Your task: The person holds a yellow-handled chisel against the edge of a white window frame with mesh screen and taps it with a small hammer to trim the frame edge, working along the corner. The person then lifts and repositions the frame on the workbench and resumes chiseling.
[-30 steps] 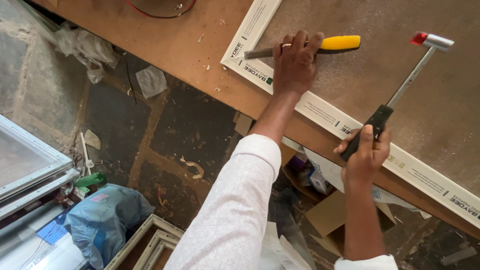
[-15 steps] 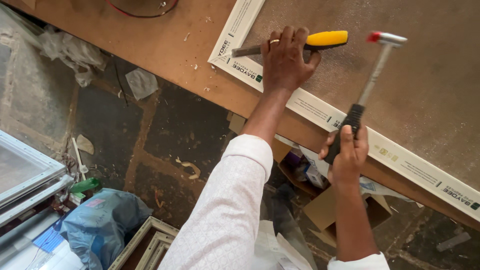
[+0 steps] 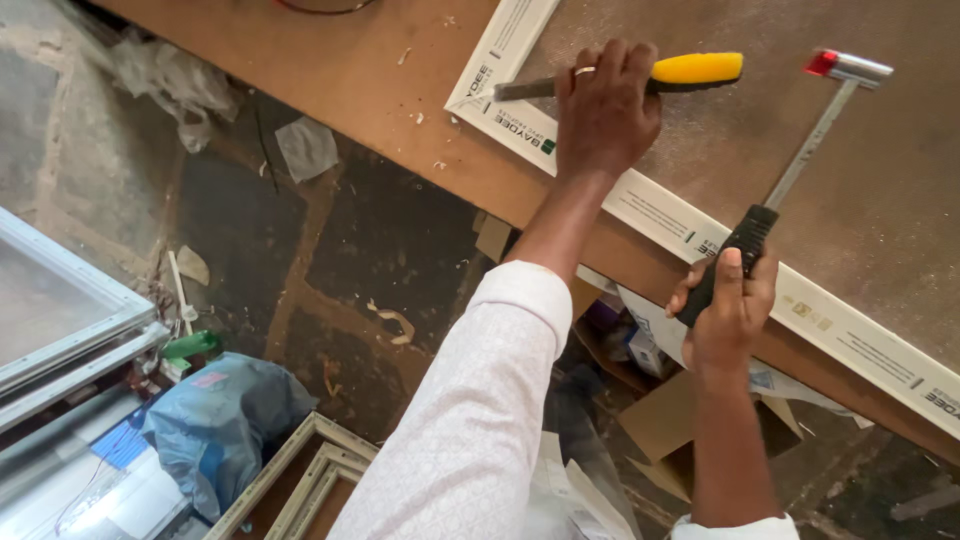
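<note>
Left hand (image 3: 605, 115) closed around a chisel (image 3: 640, 78), fist over the middle of the tool; grey steel blade projecting left of the grip, tip resting at the corner of a white plastic frame (image 3: 520, 125); yellow handle end projecting right of the grip. Judged stiff and light; steel blade slick, so hold best kept where it is, on the handle just behind the blade. Frame lying flat on a brown board bench (image 3: 380, 80), running away to the right below both grips; judged rigid but hollow, liable to dent or chip at the corner.

Right hand (image 3: 728, 305) closed on a hammer (image 3: 800, 160), low on the black rubber grip; slim metal shaft rising up and right from the fist; red-tipped head well above the grip, level with and apart from the yellow handle end. Judged head-heavy; rubber grip non-slip; end hold suited to swing.
</note>
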The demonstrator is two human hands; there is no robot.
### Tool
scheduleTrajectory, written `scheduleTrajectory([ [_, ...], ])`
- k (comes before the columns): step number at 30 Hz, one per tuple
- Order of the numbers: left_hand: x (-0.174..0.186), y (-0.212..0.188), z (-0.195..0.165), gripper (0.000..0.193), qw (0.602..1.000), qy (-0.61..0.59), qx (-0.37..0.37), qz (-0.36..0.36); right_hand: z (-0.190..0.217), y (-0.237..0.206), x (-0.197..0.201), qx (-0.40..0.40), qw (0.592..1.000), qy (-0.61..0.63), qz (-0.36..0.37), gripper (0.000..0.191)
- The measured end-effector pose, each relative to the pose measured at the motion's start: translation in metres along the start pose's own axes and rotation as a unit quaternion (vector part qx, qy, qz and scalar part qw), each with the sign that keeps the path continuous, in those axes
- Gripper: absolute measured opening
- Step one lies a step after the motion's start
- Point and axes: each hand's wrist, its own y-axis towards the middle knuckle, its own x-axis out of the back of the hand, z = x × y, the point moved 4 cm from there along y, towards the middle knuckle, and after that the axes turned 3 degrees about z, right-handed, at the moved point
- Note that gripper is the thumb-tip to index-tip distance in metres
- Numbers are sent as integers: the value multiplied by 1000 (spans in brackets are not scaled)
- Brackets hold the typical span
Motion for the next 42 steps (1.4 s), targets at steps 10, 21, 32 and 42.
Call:
scheduleTrajectory([
  [10, 4, 0, -1, 39, 1000, -7, -2, -13, -12, -2, -10, -8, 1000, -17, 5, 26],
  [21, 9, 2, -2, 41, 1000, 7, 14, -6, -16, -3, -11, -24, 999, 10, 35, 32],
  [32, 12, 2, -1, 40, 1000, -4, 13, 9, -12, -3, -14, -5, 1000, 12, 21, 30],
  [42, 14, 2, -3, 40, 1000, -25, 10, -9, -8, -3, -10, 7, 1000, 25, 1, 25],
])
